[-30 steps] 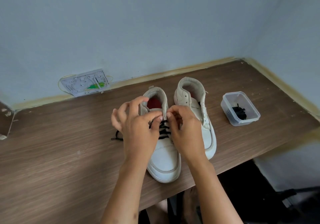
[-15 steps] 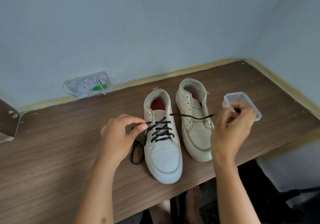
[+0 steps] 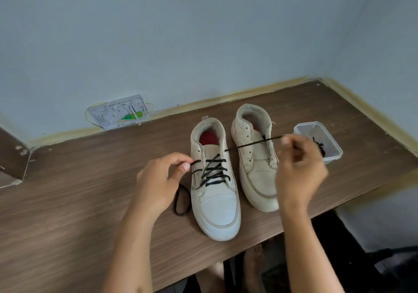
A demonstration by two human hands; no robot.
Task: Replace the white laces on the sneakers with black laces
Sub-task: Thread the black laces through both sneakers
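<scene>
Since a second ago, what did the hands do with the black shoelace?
Both hands left the tongue of the left sneaker and spread apart. The right hand pulled one end of the black lace taut to the right, across the unlaced right sneaker. The left hand pinches the other end at the left eyelets. The sneakers and plastic box stayed put.

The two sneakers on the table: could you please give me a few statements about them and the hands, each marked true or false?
1. The left sneaker has black lace crossed through its lower eyelets. True.
2. The right sneaker is fully laced in black. False: its eyelets show empty.
3. The right hand pinches a lace end stretched taut across the right sneaker. True.
4. The left hand lies flat on the table. False: its fingers pinch the lace beside the left sneaker.
5. The clear container holds a white lace. False: something black lies inside.
</scene>
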